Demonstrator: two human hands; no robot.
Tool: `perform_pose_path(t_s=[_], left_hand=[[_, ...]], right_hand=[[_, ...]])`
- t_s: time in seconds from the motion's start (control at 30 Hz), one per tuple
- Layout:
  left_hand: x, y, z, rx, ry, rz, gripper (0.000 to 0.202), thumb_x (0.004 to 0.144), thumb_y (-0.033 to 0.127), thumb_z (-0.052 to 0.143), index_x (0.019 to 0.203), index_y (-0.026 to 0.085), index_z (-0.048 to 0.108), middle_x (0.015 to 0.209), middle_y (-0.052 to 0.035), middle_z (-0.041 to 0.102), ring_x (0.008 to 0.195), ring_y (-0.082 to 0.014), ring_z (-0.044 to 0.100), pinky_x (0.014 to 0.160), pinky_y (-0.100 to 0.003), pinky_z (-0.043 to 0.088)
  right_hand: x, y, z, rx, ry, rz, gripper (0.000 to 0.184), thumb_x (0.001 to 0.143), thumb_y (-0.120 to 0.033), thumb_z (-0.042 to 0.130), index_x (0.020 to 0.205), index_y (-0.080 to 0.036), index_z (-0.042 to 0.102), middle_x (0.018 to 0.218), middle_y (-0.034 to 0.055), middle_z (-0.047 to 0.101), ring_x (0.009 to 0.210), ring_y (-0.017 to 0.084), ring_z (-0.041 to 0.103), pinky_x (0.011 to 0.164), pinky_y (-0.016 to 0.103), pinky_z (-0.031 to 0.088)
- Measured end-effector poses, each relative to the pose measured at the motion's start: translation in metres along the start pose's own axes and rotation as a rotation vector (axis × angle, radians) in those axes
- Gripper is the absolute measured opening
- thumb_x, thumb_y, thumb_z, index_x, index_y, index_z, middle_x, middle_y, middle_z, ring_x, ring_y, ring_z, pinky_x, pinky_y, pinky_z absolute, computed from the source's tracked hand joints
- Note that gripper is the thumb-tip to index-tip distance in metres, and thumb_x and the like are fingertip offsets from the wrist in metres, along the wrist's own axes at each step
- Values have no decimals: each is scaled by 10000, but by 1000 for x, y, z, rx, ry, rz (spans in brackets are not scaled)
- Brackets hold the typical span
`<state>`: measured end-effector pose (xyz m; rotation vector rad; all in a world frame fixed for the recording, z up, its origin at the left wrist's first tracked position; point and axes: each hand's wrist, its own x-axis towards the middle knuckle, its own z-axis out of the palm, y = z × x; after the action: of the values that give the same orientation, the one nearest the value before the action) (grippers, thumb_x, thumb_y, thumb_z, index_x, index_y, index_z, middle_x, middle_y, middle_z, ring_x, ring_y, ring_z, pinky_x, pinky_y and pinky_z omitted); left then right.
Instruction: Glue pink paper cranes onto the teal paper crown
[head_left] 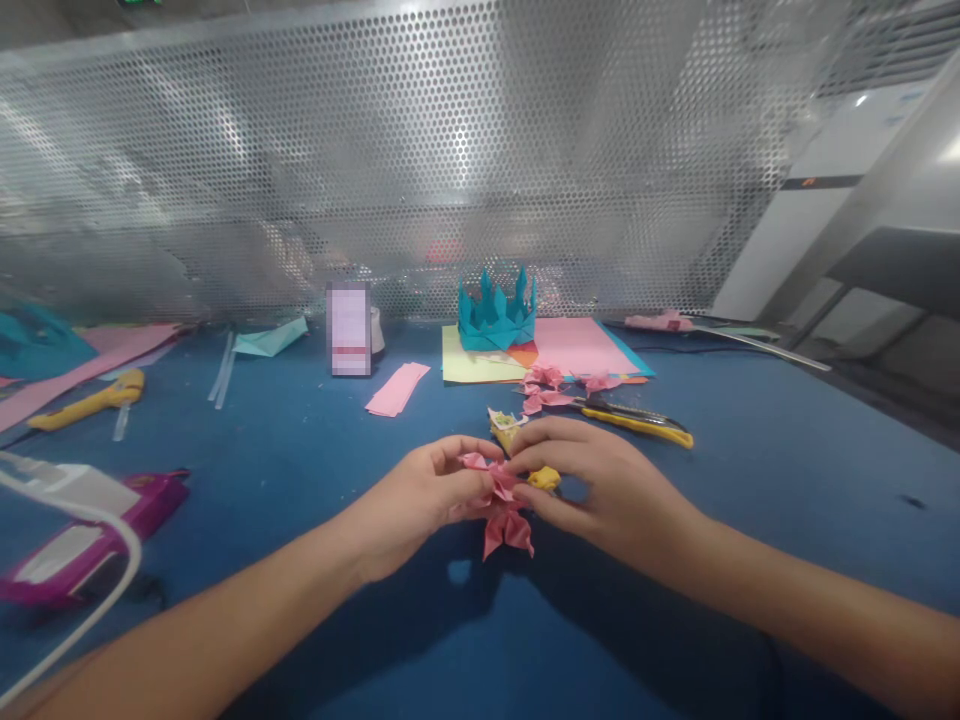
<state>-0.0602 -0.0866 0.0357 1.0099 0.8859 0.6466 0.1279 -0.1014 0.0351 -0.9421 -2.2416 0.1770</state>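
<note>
Between my two hands is a folded pink paper flower (502, 483), its petals bent and pointed. My left hand (420, 497) pinches its left side with thumb and fingers. From the right, my right hand (604, 472) curls its fingertips onto the flower's other edge. A pink petal-shaped paper piece (508, 533) shows just below; whether it is joined to the flower I cannot tell. A small yellow crumpled piece (545, 478) sits by my right thumb and fingers, and a yellowish wrapped piece (504, 430) lies just beyond, partly hidden by that hand.
Beyond lie a yellow utility knife (637, 425), pink paper scraps (544, 378), pink strips (398, 389) and coloured sheets (577, 345) under a teal paper crown (496, 318). Leftward are a yellow glue gun (90, 400), glue sticks (222, 370) and a purple box (97, 540) with a white cable.
</note>
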Motion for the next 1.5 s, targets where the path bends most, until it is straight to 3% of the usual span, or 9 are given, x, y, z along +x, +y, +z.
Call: perform_pose_path(t_s=[0.33,0.6,1.17,1.37,1.5], left_hand=[[-5,-5,11,-155,74,27,287,752,143,664,1011,139,541,912,-52,631,792,-112,617,851,-290,469],[-6,-12,9,-144,78,99,402,683,121,719,1026,182,519,952,-24,611,841,-109,591,809,-259,459],[-4,-13,11,-88,86,180,372,687,95,687,1007,166,511,982,-39,576,884,-121,541,848,-269,433],[-6,-10,10,137,72,217,437,722,212,669,1083,239,424,972,-19,539,838,-139,554,776,-302,463],[-8,-6,7,627,167,526,245,708,206,652,916,222,522,988,-27,481,888,-165,515,840,-352,431]], right_hand=[[-2,5,2,-23,37,41,109,789,-162,598,831,-190,695,882,57,686,842,167,628,765,291,521],[-1,1,4,24,54,21,129,795,-153,599,860,-202,699,872,45,677,836,154,624,757,268,515],[0,0,6,110,94,141,112,781,-160,609,805,-216,703,879,39,676,851,158,630,768,278,514],[2,1,5,-10,82,39,98,778,-141,594,772,-196,675,811,37,667,787,150,620,711,263,509],[0,0,7,-103,117,-73,77,758,-126,589,750,-176,648,798,56,666,761,163,605,702,293,509]])
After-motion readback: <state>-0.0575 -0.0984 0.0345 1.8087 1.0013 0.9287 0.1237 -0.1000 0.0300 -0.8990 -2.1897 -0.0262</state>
